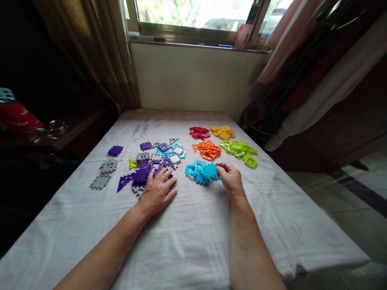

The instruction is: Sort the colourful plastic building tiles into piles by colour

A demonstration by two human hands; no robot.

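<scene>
Flat plastic building tiles with toothed edges lie on the cloth-covered table. My right hand (231,179) pinches the edge of a blue tile (211,171) at the right side of the blue pile (196,171). Fingers spread, my left hand (159,191) rests on the near edge of a mixed pile, touching purple tiles (142,175) and partly hiding them. Grey tiles (143,156), a few blue ones and a lime green piece (133,163) lie in that mixed pile beyond the hand.
Behind the blue pile are orange (209,150), red (199,133), yellow (223,132) and lime green (240,149) piles. A loose purple tile (115,150) and grey tiles (100,182) lie at the left. A wall and window stand beyond the table (193,241).
</scene>
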